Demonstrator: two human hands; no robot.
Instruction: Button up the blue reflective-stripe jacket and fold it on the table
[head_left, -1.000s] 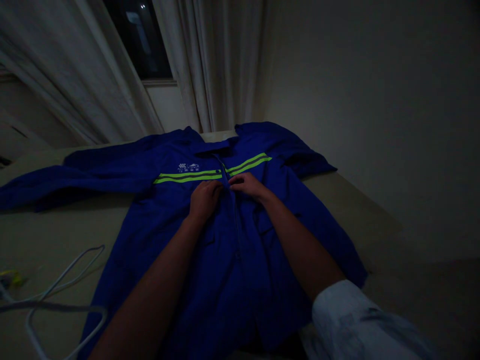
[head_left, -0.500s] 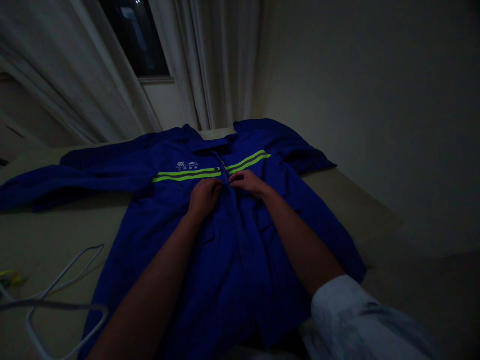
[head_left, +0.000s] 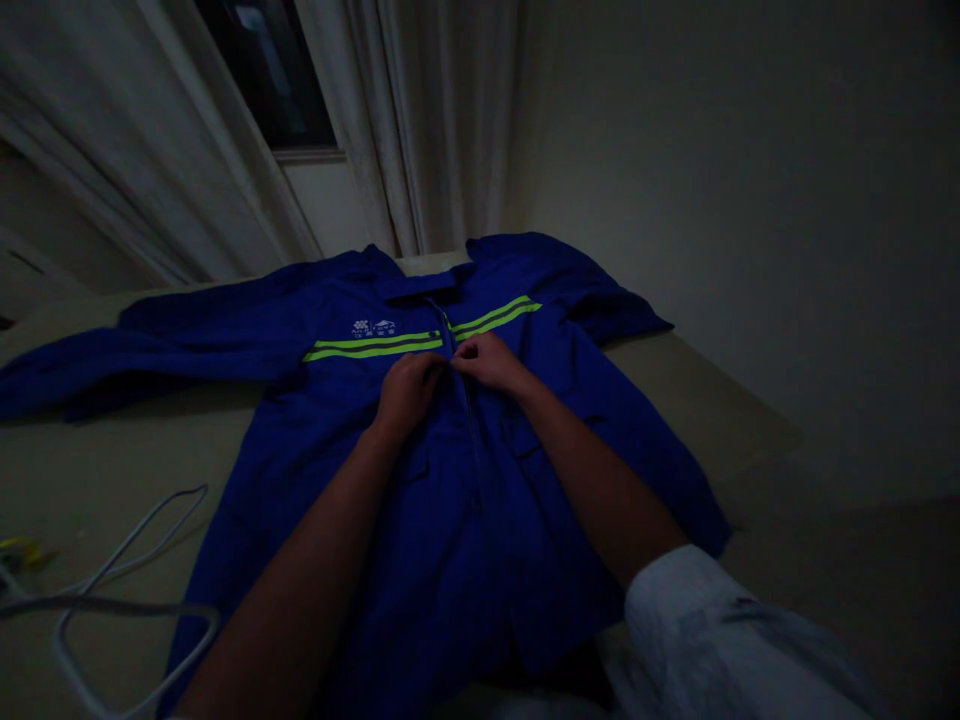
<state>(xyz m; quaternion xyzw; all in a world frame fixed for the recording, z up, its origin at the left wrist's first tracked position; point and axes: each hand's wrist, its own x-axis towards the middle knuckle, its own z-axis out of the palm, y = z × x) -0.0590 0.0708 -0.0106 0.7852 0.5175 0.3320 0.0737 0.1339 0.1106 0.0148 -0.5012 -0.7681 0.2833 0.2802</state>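
A blue work jacket (head_left: 442,560) lies spread with its front up, collar at the far end and hem towards me. Yellow-green reflective stripes (head_left: 375,347) cross its chest, with a pale printed logo (head_left: 373,327) above the left one. My left hand (head_left: 407,388) pinches the front placket edge just below the stripes. From the other side, my right hand (head_left: 487,360) pinches the same placket, its fingertips almost meeting those of the left. Whatever small fastening lies between the fingers is hidden by them and the dim light.
The jacket rests on a pale bed or table surface (head_left: 135,460). A white cable (head_left: 112,565) loops at the lower left, near a small yellow object (head_left: 26,552). Curtains (head_left: 427,120) and a dark window (head_left: 270,70) stand behind; a wall (head_left: 735,200) rises on the right.
My right hand has shifted slightly left and up, its fingers closing tighter at the placket beside my left hand. The left hand stays almost in place.
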